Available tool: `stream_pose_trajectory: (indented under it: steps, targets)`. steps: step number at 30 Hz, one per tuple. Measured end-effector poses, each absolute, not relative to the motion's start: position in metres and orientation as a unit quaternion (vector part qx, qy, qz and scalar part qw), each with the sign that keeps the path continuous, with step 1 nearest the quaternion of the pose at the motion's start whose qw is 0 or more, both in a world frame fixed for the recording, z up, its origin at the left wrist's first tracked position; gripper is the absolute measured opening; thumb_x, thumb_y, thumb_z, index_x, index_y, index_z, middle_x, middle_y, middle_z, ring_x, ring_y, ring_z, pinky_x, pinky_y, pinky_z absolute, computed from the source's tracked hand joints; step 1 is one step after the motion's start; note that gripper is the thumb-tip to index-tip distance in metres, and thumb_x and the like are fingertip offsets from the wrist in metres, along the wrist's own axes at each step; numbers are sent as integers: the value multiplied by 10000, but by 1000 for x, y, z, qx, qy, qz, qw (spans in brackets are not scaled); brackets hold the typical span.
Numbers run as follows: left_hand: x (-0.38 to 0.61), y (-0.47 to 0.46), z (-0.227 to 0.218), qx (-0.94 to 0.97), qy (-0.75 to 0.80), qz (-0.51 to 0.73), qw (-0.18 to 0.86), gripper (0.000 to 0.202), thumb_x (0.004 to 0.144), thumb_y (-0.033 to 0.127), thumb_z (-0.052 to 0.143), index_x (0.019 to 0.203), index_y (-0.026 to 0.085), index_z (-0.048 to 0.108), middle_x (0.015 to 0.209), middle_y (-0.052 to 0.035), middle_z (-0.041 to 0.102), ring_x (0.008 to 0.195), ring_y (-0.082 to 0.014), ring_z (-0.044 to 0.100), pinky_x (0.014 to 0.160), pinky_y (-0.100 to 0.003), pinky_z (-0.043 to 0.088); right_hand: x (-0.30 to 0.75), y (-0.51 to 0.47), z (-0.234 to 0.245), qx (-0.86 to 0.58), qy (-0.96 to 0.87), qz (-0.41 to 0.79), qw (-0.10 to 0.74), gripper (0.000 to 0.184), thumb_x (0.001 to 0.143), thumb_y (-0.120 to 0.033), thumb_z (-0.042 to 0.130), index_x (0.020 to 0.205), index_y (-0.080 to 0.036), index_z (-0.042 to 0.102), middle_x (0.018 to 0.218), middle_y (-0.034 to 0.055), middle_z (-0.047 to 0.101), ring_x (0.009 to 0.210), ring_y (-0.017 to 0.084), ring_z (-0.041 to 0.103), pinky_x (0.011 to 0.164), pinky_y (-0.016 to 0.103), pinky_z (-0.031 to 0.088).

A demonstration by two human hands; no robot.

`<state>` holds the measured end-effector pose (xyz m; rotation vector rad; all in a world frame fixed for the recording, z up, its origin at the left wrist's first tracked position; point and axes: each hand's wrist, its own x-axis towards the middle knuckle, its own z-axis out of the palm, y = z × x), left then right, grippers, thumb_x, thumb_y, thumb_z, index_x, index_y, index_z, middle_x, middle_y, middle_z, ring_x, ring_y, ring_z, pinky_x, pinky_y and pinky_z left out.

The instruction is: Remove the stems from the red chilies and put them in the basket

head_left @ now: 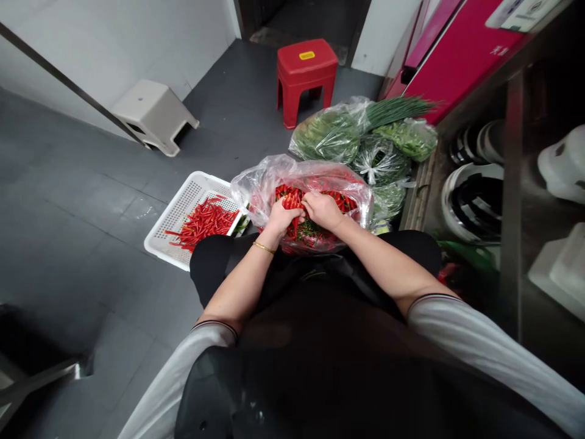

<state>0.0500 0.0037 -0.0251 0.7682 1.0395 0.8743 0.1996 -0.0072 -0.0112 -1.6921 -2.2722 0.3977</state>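
A clear plastic bag [260,183] full of red chili peppers [292,196] rests on the floor in front of my knees. Both hands reach into its open mouth. My left hand [281,217], with a gold bangle at the wrist, is closed around a bunch of red chilies. My right hand [322,209] is curled with its fingers down among the chilies right beside the left hand, pinching at them. A white perforated basket [180,213] to the left of the bag holds a heap of loose red chilies [204,222].
Several clear bags of green vegetables [329,135] lie behind the chili bag. A red stool [305,72] and a grey stool [153,114] stand on the dark tiled floor. A metal shelf [512,201] with pots and white containers lines the right side.
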Motion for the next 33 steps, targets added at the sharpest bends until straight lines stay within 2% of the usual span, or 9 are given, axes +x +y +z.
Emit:
stream_pose_trajectory:
  steps: [5, 8, 10, 15, 18, 23, 27, 30, 33]
  targets:
    - [35, 10, -20, 318, 509, 413, 685, 339, 494, 107, 768, 743, 130, 540, 566, 3, 613, 461, -115, 569, 492, -255, 490, 188, -31, -39, -487, -867, 78, -70, 367, 990, -223, 331, 1263, -245, 574, 1133, 134, 597, 855, 194, 608, 678, 277, 401]
    - [28, 12, -19, 317, 498, 423, 688, 376, 484, 112, 789, 771, 133, 547, 587, 20, 601, 462, -101, 554, 494, -247, 479, 186, -37, -53, -384, -911, 104, -108, 322, 978, -243, 389, 1170, -244, 647, 1076, 129, 618, 887, 206, 598, 713, 291, 399]
    - [29, 12, -22, 324, 486, 433, 687, 447, 469, 119, 811, 830, 141, 549, 613, 33, 605, 484, -101, 564, 529, -255, 492, 192, -31, -54, -405, -904, 119, -67, 307, 974, -285, 416, 1095, -194, 682, 1005, 131, 639, 859, 204, 597, 720, 292, 404]
    - [44, 8, -33, 350, 448, 462, 681, 534, 421, 119, 848, 868, 143, 557, 735, 21, 652, 665, -119, 633, 726, -286, 534, 216, -10, -36, -526, -807, 203, 175, 389, 991, -347, 373, 860, -145, 679, 777, 59, 661, 743, 156, 597, 718, 245, 421]
    - [55, 2, -33, 331, 421, 429, 727, 534, 447, 143, 856, 872, 152, 534, 724, 27, 634, 627, -120, 631, 701, -312, 546, 216, -5, -24, -581, -766, 179, 210, 421, 998, -360, 332, 841, -144, 658, 786, 65, 671, 740, 161, 601, 711, 245, 419]
    - [58, -1, -26, 326, 473, 346, 742, 476, 530, 169, 831, 875, 167, 503, 649, 34, 586, 487, -123, 572, 557, -329, 527, 211, -7, -13, -624, -778, 70, 25, 419, 996, -335, 301, 1050, -121, 657, 1076, 168, 665, 909, 229, 636, 745, 296, 438]
    - [45, 8, -25, 496, 584, 293, 572, 479, 502, 65, 795, 877, 184, 520, 750, 3, 629, 747, -204, 649, 799, -404, 531, 213, -9, -21, -659, -733, 127, -107, 407, 924, -445, 482, 1119, -129, 650, 1070, 178, 688, 961, 267, 659, 779, 321, 477]
    - [38, 13, -26, 599, 601, 270, 455, 486, 479, 48, 786, 882, 185, 552, 822, -13, 640, 927, -240, 634, 936, -405, 468, 208, -7, -35, -693, -693, 150, -131, 436, 906, -447, 508, 1086, -86, 671, 1044, 211, 695, 993, 298, 663, 801, 346, 493]
    - [37, 14, -28, 577, 585, 304, 482, 497, 475, 63, 789, 895, 180, 549, 783, 3, 629, 809, -200, 634, 839, -363, 503, 207, -2, -40, -721, -666, 159, -107, 360, 897, -327, 501, 1083, -75, 677, 1070, 217, 690, 995, 278, 666, 802, 327, 491]
